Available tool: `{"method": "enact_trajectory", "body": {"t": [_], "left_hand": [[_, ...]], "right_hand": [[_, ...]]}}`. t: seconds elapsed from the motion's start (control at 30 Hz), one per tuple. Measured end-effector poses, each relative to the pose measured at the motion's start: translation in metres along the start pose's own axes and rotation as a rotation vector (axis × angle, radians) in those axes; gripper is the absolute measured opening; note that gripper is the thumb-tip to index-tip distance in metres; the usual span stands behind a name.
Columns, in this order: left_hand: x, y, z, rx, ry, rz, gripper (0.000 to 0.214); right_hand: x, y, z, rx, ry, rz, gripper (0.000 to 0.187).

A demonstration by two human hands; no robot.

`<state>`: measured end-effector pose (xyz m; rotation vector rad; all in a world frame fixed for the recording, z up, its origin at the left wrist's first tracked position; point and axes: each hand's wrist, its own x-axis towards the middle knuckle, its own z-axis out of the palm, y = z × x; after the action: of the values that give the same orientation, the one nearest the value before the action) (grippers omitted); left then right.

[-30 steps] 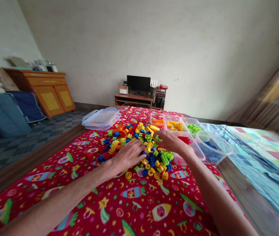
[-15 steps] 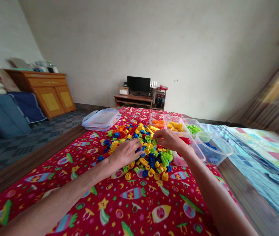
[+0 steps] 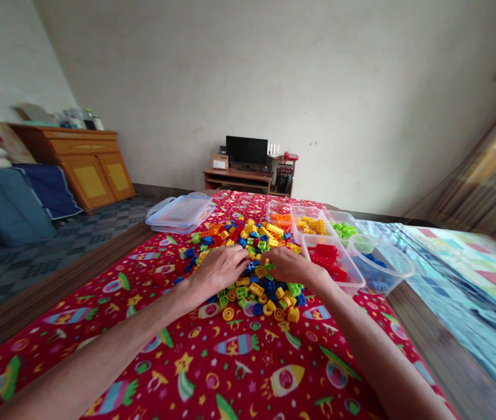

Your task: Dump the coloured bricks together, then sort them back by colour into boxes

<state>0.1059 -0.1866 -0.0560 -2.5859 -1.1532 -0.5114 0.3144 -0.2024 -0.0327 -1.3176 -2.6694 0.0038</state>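
Left hand (image 3: 222,266) and right hand (image 3: 290,265) bend, fingertips close together, over multicoloured toy bricks (image 3: 256,289). Right of the fingers, a clear box (image 3: 354,273) holds red bricks (image 3: 326,252); far beyond, a black monitor (image 3: 246,151).

The head camera looks forward and down over the hands (image 3: 219,269) toward the wall (image 3: 344,76).

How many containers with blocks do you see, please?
5: orange-block box at the group's back left, yellow-block box right of it, green-block box further right, red-block box in front, round blue-block tub rightmost. More may be hidden.
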Motion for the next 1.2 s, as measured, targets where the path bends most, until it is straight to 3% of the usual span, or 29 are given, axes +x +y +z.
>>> {"method": "enact_trajectory", "body": {"t": [0.27,0.5,0.63,0.77,0.87,1.0,1.2], "left_hand": [[0.0,-0.001,-0.002,-0.036,0.04,0.043,0.022],[-0.002,0.001,0.01,-0.116,0.075,0.124,0.025],[-0.012,0.005,0.024,-0.147,0.004,0.225,0.037],[-0.017,0.008,0.031,-0.157,-0.045,0.207,0.041],[-0.016,0.01,0.031,-0.162,-0.035,0.188,0.041],[-0.013,0.012,0.027,-0.151,-0.066,0.171,0.042],[-0.013,0.012,0.027,-0.146,-0.053,0.164,0.042]], "right_hand": [[-0.002,0.005,-0.022,0.072,0.058,0.123,0.033],[-0.001,0.01,-0.021,0.046,0.171,0.143,0.029],[-0.004,0.016,-0.02,0.073,0.23,0.163,0.027],[-0.01,0.03,-0.031,0.086,0.338,0.207,0.026],[-0.013,0.06,-0.048,0.046,0.427,0.323,0.021],[-0.02,0.127,-0.07,-0.083,0.502,0.55,0.022],[-0.039,0.219,-0.072,-0.214,0.309,0.835,0.022]]}}
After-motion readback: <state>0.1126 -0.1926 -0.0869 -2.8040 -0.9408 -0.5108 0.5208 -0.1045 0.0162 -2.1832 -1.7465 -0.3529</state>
